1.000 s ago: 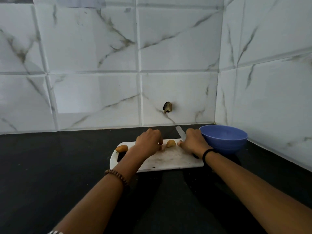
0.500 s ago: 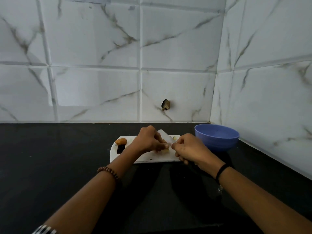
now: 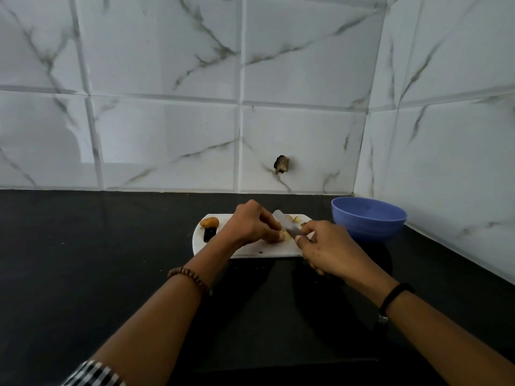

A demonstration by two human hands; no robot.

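Two hands work over the white cutting board, which lies on the black counter and is the reference for every position below. The left hand is above the board's middle, fingers curled, with the fingertips pinching a small pale piece that rests on the board's surface. The right hand is at the board's near right corner, fingers curled round the handle of a knife; the handle itself is hidden inside the grip. The blade runs slantwise from that hand toward the board's far edge, passing just beside the left fingertips and over the pale piece. Whether its edge has entered the piece cannot be told. An orange-brown piece sits at the board's left end, with a dark patch just nearer than it. Several small pieces lie along the board's far edge. A blue bowl stands on the counter just right of the board. A tiled wall rises behind the board.
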